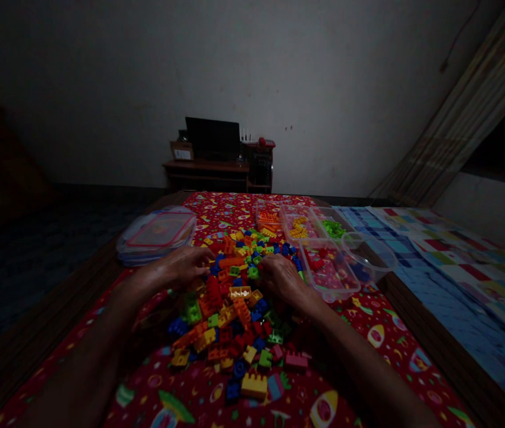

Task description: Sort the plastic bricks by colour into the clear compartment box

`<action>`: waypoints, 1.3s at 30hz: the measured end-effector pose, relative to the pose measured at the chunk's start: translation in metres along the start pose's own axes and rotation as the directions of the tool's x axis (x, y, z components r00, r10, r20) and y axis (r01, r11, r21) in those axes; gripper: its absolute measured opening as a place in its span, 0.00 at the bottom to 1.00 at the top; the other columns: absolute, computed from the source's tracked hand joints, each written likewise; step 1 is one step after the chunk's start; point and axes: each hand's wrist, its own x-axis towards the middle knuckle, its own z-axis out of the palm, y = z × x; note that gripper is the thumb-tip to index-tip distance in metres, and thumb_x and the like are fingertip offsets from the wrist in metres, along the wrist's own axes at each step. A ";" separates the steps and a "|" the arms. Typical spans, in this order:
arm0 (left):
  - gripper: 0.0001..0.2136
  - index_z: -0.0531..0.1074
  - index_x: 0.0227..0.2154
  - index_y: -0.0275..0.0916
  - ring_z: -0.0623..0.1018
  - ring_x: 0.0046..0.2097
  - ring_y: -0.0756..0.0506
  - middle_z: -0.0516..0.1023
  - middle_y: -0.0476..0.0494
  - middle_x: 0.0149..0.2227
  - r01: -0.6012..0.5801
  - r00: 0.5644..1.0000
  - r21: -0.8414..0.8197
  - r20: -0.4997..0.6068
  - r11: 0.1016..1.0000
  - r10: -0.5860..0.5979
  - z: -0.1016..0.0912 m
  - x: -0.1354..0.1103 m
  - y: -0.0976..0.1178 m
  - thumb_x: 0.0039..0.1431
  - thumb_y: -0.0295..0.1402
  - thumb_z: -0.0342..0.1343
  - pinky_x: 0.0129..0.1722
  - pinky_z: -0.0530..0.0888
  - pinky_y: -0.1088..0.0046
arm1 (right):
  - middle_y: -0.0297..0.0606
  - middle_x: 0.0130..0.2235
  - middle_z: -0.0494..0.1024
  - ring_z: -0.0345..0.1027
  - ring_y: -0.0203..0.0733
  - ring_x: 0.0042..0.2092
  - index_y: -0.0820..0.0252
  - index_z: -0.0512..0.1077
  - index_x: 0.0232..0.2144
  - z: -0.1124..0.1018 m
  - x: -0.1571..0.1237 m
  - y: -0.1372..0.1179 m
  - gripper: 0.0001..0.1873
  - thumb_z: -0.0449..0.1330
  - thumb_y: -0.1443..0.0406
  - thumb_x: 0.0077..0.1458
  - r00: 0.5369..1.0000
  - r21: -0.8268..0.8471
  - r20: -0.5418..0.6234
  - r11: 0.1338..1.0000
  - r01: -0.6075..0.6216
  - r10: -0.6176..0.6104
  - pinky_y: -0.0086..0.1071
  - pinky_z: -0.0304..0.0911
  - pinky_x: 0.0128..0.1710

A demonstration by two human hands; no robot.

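A heap of toy building bricks (226,318) in orange, yellow, green, blue and red lies in front of me on a red patterned tablecloth (181,395). My left hand (188,263) is at the heap's left side, its fingers a little bent and apart at the edge of the bricks, with nothing plainly held. On the opposite side, my right hand (281,277) reaches into the bricks with its fingers curled down. A bit of red shows at those fingertips, but what they hold is hidden. A yellow brick (253,386) lies at the near end.
Clear plastic containers at the right hold orange bricks (270,218), yellow bricks (298,227), green bricks (334,229) and red bricks (319,260). A round clear tub (379,261) with dark blue pieces stands beside them. Stacked plastic lids (157,236) lie left. Beyond is a monitor (213,138).
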 end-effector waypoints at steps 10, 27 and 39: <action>0.13 0.75 0.34 0.42 0.76 0.34 0.45 0.78 0.49 0.33 -0.084 0.986 -0.045 0.141 0.995 0.089 0.014 0.000 0.010 0.43 0.36 0.56 0.32 0.71 0.74 | 0.42 0.34 0.78 0.70 0.41 0.37 0.62 0.73 0.39 -0.008 0.002 0.002 0.12 0.55 0.59 0.60 0.995 -0.039 -0.025 0.994 -0.100 0.099 0.29 0.53 0.33; 0.15 0.73 0.27 0.38 0.70 0.23 0.51 0.72 0.52 0.22 -0.018 0.999 -0.552 -0.033 0.833 0.000 0.014 0.011 0.034 0.44 0.45 0.59 0.23 0.66 0.78 | 0.41 0.36 0.77 0.67 0.39 0.36 0.61 0.71 0.44 -0.005 -0.002 -0.028 0.11 0.55 0.67 0.59 0.992 -0.103 -0.066 0.989 0.102 -0.109 0.28 0.56 0.32; 0.22 0.75 0.36 0.36 0.74 0.27 0.47 0.78 0.46 0.28 -0.026 0.936 -0.522 -0.313 0.853 -0.163 0.007 0.016 0.008 0.45 0.50 0.56 0.27 0.71 0.73 | 0.40 0.39 0.80 0.74 0.43 0.39 0.62 0.77 0.41 -0.012 0.011 0.020 0.16 0.51 0.64 0.58 0.954 0.473 -0.192 0.873 -0.116 0.231 0.31 0.65 0.38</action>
